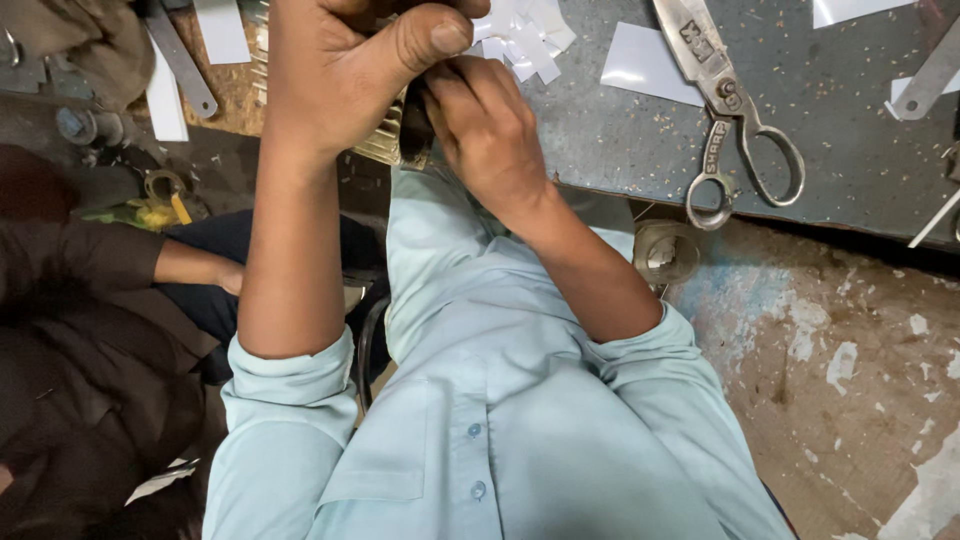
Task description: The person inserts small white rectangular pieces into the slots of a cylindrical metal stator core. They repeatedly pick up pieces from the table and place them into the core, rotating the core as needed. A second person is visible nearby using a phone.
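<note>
My left hand (345,70) is raised close to the camera. It is clenched around a brass-coloured ribbed metal piece (380,148), with the thumb pressed across the top. Touching it on the right, my right hand (488,130) has its fingers curled onto the same piece at a dark part (415,130) on its end. Most of the piece is hidden by both hands. My light blue shirt sleeves (290,400) fill the lower view.
Large metal shears (728,105) lie on the grey worktop (840,150) to the right, near a white sheet (645,62) and a heap of small white cut slips (525,40). Another person in dark clothing (90,330) sits at the left. The floor (840,350) is worn and patchy.
</note>
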